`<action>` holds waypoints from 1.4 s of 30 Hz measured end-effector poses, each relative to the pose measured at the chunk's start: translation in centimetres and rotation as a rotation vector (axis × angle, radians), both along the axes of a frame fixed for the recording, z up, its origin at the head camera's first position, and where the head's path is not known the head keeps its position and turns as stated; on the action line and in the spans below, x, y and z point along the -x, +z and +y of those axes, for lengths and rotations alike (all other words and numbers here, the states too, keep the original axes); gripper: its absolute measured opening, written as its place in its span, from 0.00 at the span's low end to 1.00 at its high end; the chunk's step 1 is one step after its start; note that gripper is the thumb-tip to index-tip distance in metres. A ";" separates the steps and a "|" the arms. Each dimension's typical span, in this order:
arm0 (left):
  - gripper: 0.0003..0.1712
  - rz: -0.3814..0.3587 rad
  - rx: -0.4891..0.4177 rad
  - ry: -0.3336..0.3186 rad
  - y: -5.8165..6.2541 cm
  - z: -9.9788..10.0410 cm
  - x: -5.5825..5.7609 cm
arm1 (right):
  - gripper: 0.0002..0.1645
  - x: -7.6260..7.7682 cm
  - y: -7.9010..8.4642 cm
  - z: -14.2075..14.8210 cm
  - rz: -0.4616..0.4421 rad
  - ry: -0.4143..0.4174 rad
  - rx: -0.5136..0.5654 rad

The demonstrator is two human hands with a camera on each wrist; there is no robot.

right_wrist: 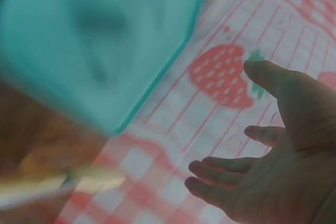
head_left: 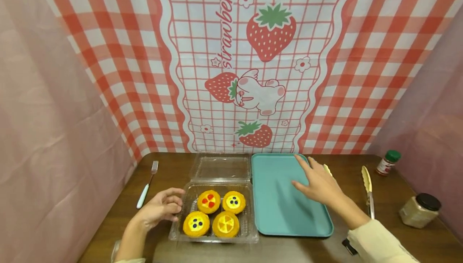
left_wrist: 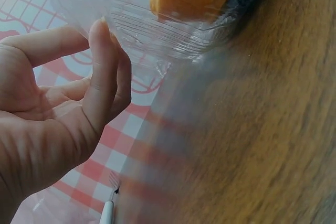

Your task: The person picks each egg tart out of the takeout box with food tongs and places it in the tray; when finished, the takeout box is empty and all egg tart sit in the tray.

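Note:
A clear plastic clamshell box point(head_left: 249, 231) lies with its lid point(head_left: 222, 166) folded back, holding several yellow tarts: one with red fruit point(head_left: 208, 201), one with orange wedges point(head_left: 226, 224), two with dark blue berries point(head_left: 196, 224). At the box's left rim is my left hand point(head_left: 159, 208), fingers loosely bent; in the left wrist view a fingertip point(left_wrist: 100, 27) overlaps the plastic edge. My right hand point(head_left: 320, 182), fingers spread and grasping nothing, hovers over the right side of a teal tray point(head_left: 278, 198). The right wrist view shows that hand point(right_wrist: 262, 156) beside the tray point(right_wrist: 131, 77), which looks blurred.
Left of the box lies a fork point(head_left: 147, 186) with a pale handle. Tongs point(head_left: 369, 190) with pale yellow tips lie right of the tray. Farther right stand a green-capped shaker point(head_left: 388, 162) and a black-lidded jar point(head_left: 419, 211). A strawberry-print cloth point(head_left: 253, 54) hangs behind the table.

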State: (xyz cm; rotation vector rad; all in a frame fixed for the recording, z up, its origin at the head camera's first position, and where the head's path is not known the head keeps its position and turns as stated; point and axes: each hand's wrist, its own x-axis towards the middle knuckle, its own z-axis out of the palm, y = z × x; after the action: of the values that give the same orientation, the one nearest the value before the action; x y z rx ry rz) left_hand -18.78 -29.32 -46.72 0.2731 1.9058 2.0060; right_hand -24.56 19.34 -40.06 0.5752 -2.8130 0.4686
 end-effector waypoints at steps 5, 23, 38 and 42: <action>0.31 -0.007 -0.006 -0.005 0.0 -0.6 -0.4 | 0.51 -0.7 -1.3 4.5 0.016 -0.073 -0.011; 0.28 0.009 -0.029 -0.015 -0.1 -0.8 -0.2 | 0.78 -2.2 -4.9 12.5 -0.399 -0.468 0.006; 0.31 -0.009 -0.015 -0.013 -0.1 -0.2 -0.1 | 0.85 -1.6 -6.7 12.9 -0.436 -0.569 0.063; 0.30 0.005 -0.016 -0.020 -0.2 -0.2 0.1 | 0.82 -1.7 -7.0 13.5 -0.432 -0.602 0.111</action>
State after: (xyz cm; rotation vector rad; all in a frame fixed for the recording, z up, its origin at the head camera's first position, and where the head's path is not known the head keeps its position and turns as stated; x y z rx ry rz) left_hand -18.92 -29.53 -46.93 0.3005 1.8829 2.0100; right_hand -22.82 32.81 -47.08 -0.4491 -3.1128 0.6706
